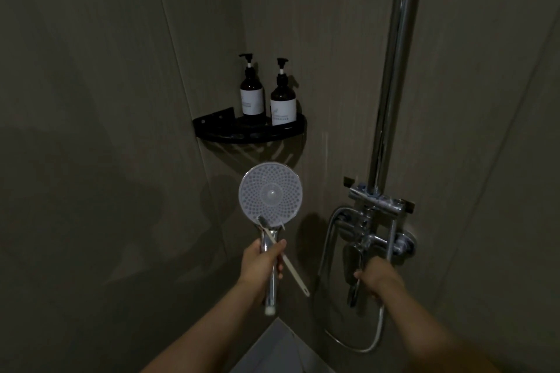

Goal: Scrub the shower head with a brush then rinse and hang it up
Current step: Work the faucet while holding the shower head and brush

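My left hand [261, 263] grips the chrome handle of the shower head [270, 194], whose round white nozzle face points toward me. A pale toothbrush [285, 257] is held in the same hand, lying slantwise across the handle with its bristle end at the lower edge of the face. My right hand [378, 280] is curled around the tap lever [356, 274] of the chrome mixer valve [375, 239] on the right wall. A metal hose [348, 339] loops down below the valve.
A vertical chrome riser pipe [394, 70] with a bracket [375, 201] stands above the valve. A black corner shelf [251, 130] carries two dark pump bottles [252, 94] [283, 100]. Grey tiled walls meet in the corner; the room is dim.
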